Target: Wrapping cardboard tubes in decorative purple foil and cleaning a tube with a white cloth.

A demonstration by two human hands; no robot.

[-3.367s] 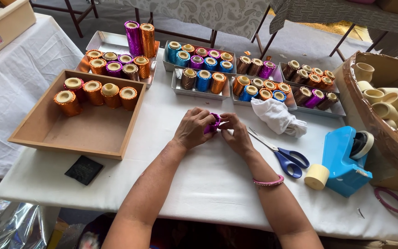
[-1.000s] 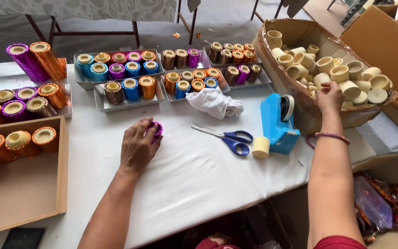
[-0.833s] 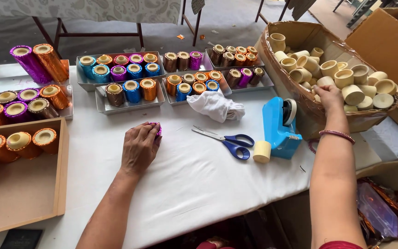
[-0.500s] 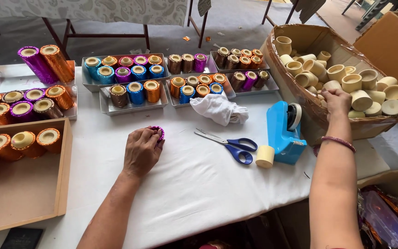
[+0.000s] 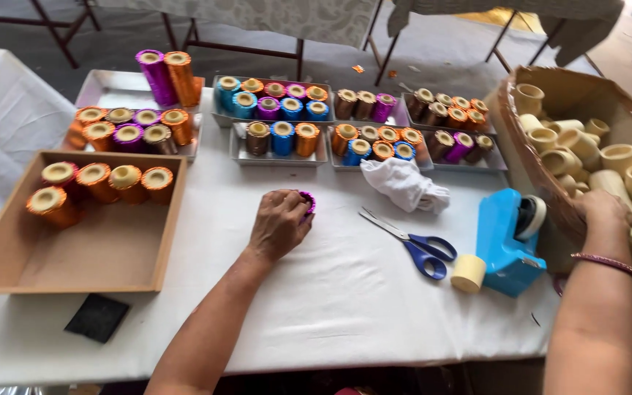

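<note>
1. Resting on the white tabletop (image 5: 330,307), the left hand (image 5: 279,223) has its grip curled around a purple spool (image 5: 306,201), of which only an edge shows past the fingers.
2. Right hand (image 5: 603,208) reaches into the cardboard box (image 5: 550,197) of bare cream cones (image 5: 619,157); its fingers lie among them, and I cannot tell whether the grip is spread or pinching one.
3. Blue-handled scissors (image 5: 407,238) and a blue tape dispenser (image 5: 506,245) lie between the hands.
4. A white cloth (image 5: 404,183) sits just behind the scissors.
</note>
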